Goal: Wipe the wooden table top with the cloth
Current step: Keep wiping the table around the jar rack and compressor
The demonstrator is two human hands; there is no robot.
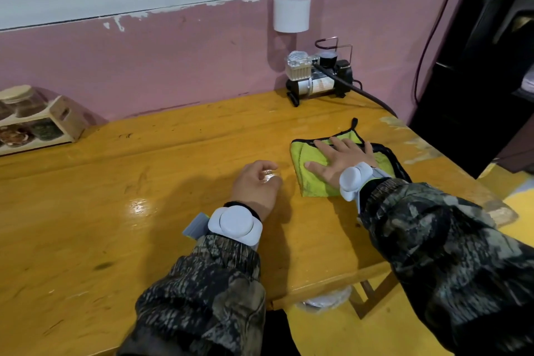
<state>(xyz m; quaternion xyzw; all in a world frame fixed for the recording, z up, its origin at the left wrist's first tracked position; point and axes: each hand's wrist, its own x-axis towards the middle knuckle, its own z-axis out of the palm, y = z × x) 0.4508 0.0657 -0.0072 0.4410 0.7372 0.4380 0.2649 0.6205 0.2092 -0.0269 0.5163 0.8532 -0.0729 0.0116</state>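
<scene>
The green cloth (315, 165) lies folded right of centre on the table (115, 196), pinned under the right hand (339, 160), its grip spread flat. The left hand (257, 185) rests loosely curled just left of it, holding nothing; most unwiped wood stretches toward the frame's left.

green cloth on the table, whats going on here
A person in camouflage sleeves is wiping a glossy yellow-brown wooden table top. The right hand lies flat, fingers spread, on a folded lime-green microfibre cloth with black trim near the table's right end. The left hand rests loosely curled on the wood beside the cloth, holding nothing visible. A small silver and black air compressor sits by the pink wall, and a wooden rack of jars stands at far left.
</scene>
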